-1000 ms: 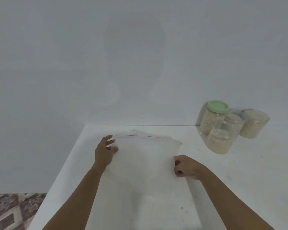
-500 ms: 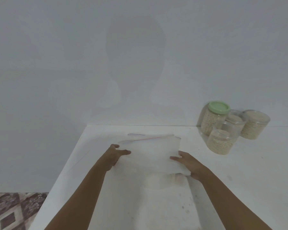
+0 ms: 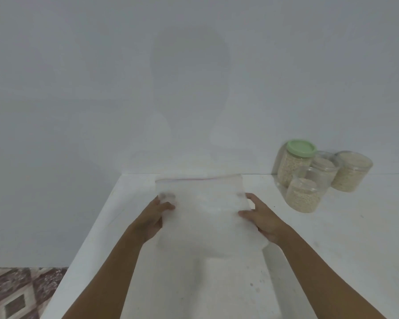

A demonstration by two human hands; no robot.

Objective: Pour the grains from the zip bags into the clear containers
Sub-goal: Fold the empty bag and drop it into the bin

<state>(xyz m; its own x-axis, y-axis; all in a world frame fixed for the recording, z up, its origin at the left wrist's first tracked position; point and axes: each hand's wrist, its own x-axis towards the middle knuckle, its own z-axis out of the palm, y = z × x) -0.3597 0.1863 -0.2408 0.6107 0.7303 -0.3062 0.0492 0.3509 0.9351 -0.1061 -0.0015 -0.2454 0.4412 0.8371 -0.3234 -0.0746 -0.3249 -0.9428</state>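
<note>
A white table (image 3: pixel 355 226) meets a plain grey wall (image 3: pixel 78 88) bearing a soft shadow (image 3: pixel 189 77) — beyond the table's left edge, brown patterned floor tiles (image 3: pixel 14 293) show.

A white desk (image 3: pixel 332 249) is shown. Four grain-filled clear containers (image 3: pixel 303 196) are clustered at its far right; one is capped with a green lid (image 3: pixel 302 148). A zip bag (image 3: pixel 200 210) is positioned mid-desk.

The left hand (image 3: pixel 151 217) and the right hand (image 3: pixel 263 218) are bare. The left forearm (image 3: pixel 115 272) and the right forearm (image 3: pixel 320 268) are bare too, from wrist to the bottom edge of the view, slender and smooth. Fingernails are too blurred to make out.
</note>
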